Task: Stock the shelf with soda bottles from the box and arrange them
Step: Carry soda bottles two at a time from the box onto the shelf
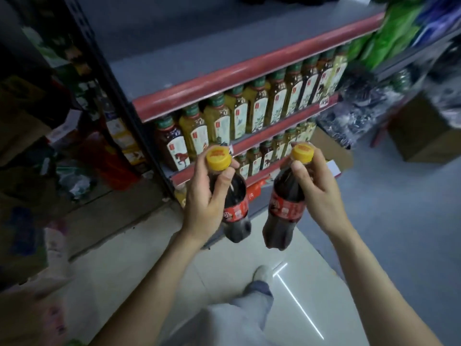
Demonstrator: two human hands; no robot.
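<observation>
A: Where were the bottles?

B: One in each hand, in the air before the shelf (252, 68). The left hand (207, 196) gripped the left bottle (237, 208) at its shoulder, thumb on the near side just under the yellow cap (218, 157), fingers curled behind.

A: And the other?

B: The right hand (316, 193) held the right bottle (284, 208) the same way, thumb below its cap (302, 153). Both hung nearly upright, bases apart, over the floor (399, 233).

A: Any room on the shelf?

B: Its top board lay bare behind the red front edge. The two tiers below were packed with tea bottles (259, 108) right to their front edges.
</observation>
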